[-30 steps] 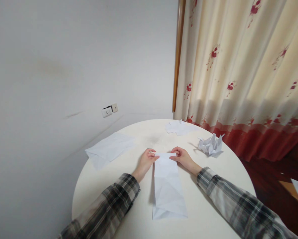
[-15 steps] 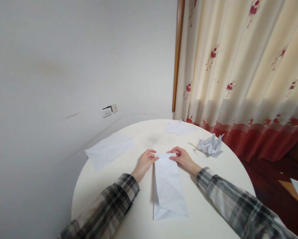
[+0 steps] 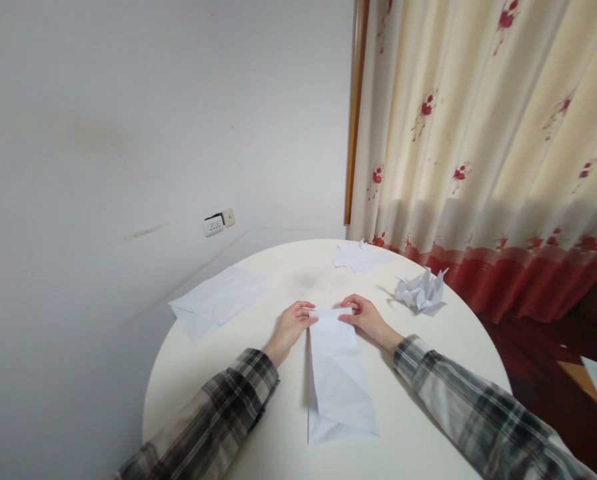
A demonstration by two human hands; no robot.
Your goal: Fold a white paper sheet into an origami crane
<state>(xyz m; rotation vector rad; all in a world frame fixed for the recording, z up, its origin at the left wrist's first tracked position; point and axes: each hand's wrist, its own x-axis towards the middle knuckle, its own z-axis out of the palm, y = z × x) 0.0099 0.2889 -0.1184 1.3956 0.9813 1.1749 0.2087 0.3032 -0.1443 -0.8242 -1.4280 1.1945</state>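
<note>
A long folded sheet of white paper (image 3: 339, 380) lies lengthwise in front of me on the round white table (image 3: 268, 433). My left hand (image 3: 294, 323) pinches its far left corner between thumb and fingers. At the far right corner, my right hand (image 3: 362, 316) grips the paper the same way. Between the two hands the far edge runs fairly straight. Creases cross the paper, and its near end flares a little wider, with a folded layer showing there.
Flat white paper (image 3: 218, 300) lies at the table's left edge. Another sheet (image 3: 356, 257) rests at the back, with a small folded piece on it. A cluster of folded paper (image 3: 421, 292) stands at the right. Wall sockets (image 3: 213, 225) and a floral curtain (image 3: 443, 133) are beyond.
</note>
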